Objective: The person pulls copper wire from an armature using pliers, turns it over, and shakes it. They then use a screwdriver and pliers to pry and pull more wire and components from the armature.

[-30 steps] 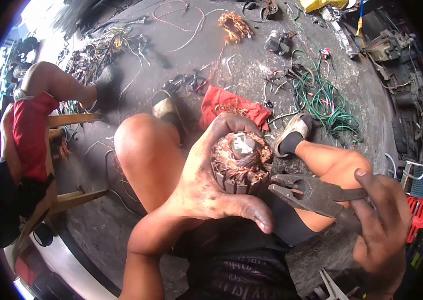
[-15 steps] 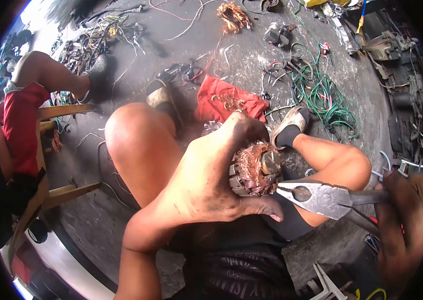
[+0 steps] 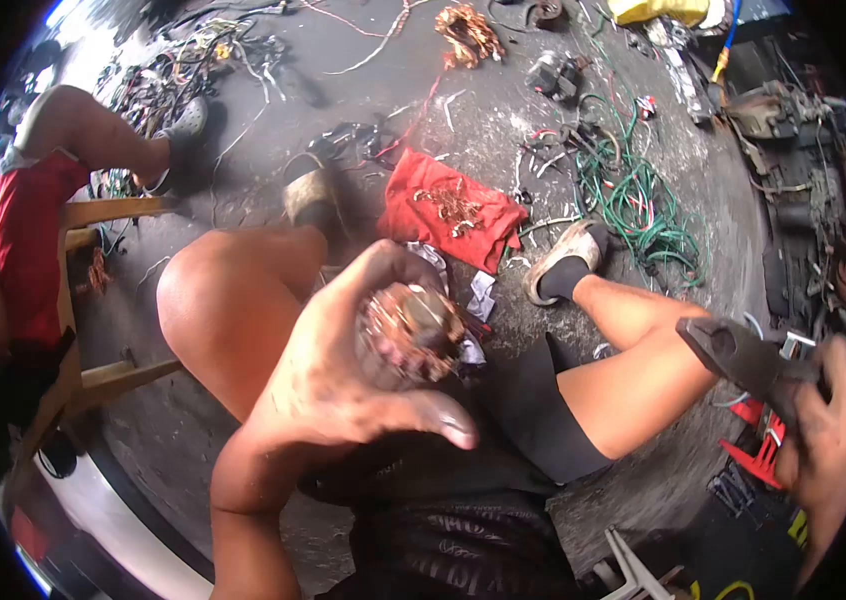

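My left hand (image 3: 343,370) is wrapped round a motor rotor (image 3: 411,330) with frayed copper windings and a metal shaft end facing up. Its thumb stretches out below the rotor. At the right, my right hand (image 3: 828,410) grips the pliers (image 3: 733,350), whose dark head points left, well apart from the rotor. Beyond my left hand a red cloth (image 3: 453,210) lies on the floor with copper wire scraps (image 3: 451,208) on it.
Green wires (image 3: 633,205) lie beyond my foot, and a copper bundle (image 3: 468,35) at the top. Car parts (image 3: 803,200) line the right side. Another person's leg (image 3: 93,125) and a wooden chair (image 3: 123,210) are at the left. Red-handled tools (image 3: 758,445) lie below the pliers.
The rotor in my left hand has moved left, toward my body. The pliers have come away from its windings, moved right and turned. More of the red cloth shows.
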Motion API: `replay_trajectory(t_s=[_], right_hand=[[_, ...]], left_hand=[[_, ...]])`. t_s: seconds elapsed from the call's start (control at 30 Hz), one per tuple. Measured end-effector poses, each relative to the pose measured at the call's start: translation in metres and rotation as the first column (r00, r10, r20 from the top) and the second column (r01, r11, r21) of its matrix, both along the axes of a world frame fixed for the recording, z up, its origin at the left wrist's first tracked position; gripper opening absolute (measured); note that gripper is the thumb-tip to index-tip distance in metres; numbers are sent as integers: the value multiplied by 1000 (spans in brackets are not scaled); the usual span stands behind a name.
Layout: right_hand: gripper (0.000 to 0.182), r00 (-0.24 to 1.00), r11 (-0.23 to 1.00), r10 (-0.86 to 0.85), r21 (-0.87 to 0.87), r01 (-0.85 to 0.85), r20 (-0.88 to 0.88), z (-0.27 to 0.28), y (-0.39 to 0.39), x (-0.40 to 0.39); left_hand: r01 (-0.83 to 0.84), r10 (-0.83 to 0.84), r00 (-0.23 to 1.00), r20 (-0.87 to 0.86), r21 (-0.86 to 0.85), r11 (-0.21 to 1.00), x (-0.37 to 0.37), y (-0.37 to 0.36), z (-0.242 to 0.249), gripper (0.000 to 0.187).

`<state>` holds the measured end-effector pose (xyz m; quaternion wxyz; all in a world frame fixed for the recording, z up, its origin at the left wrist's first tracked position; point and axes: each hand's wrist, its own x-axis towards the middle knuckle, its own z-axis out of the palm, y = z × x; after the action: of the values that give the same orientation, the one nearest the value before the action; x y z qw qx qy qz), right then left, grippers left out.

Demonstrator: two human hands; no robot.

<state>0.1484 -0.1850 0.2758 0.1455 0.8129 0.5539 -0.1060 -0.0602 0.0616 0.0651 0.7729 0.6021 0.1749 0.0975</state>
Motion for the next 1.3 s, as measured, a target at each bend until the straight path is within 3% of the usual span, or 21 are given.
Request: replay_trajectory(t_s=[0.07,0.1,0.13,0.17,0.2,0.23,0.33,0.43,0.5,0.57,0.6,0.77,0.9,0.97,1.13,1.23,1.27,1.3], right_hand=[[29,997,998,-4,66,8,-72,-11,11,-15],[27,992,995,-13,96,25,-122,-20,12,-21],[24,975,983,31,182,10,-220,-33,9,-22],[21,947,978,-21,189,86,-321,-39,14,-31],[20,912,971,-26,205,120,-409,-47,11,-34],[20,870,964,-30,214,155,-492,-54,7,-38],[20,794,950,-96,182,253,-600,-68,6,-52],[22,740,915,-160,182,359,-653,-83,1,-60],[22,681,906,-183,146,396,-709,-93,-3,-62],[21,657,885,-238,118,449,-716,-101,-5,-71],[21,635,866,-243,131,482,-733,-107,-7,-74],[21,512,791,-231,147,594,-827,-132,-10,-90],[20,502,784,-197,173,597,-842,-146,-11,-101],[20,503,795,-183,174,581,-845,-149,-9,-103],[20,470,823,-185,126,554,-863,-154,-8,-106],[20,421,817,-236,56,574,-876,-155,-8,-108],[20,432,824,-214,75,561,-876,-158,-8,-108],[21,441,831,-193,93,549,-877,-161,-9,-109]], left_hand=[[-40,53,998,39,-287,957,1,1,-7,84],[15,-20,1000,-18,-266,964,-2,5,-1,87],[19,-18,1000,7,-593,805,-3,2,-2,76],[28,-2,999,32,-843,537,-5,-1,-6,69],[92,-22,996,91,-901,423,-2,-1,-9,84],[119,-10,991,130,-867,484,1,-4,-11,81],[-105,85,993,-76,-903,416,12,-11,1,79],[-74,93,994,-51,-962,262,22,-9,-7,77],[-145,131,985,-116,-961,235,28,-7,-12,74],[-221,251,951,-178,-963,154,31,-6,-19,70],[-160,267,955,-127,-982,105,32,-5,-21,68],[-120,340,935,-99,-992,41,34,-4,-16,70],[-115,329,940,-92,-992,54,38,-8,-14,72],[-159,337,937,-97,-974,163,39,-10,-15,72],[-187,315,945,-89,-936,298,37,-11,-12,74],[-291,366,914,-176,-912,288,38,-14,-2,75],[-195,343,937,-63,-910,365,34,-15,-14,73],[-192,345,937,-59,-911,364,34,-16,-13,73]])
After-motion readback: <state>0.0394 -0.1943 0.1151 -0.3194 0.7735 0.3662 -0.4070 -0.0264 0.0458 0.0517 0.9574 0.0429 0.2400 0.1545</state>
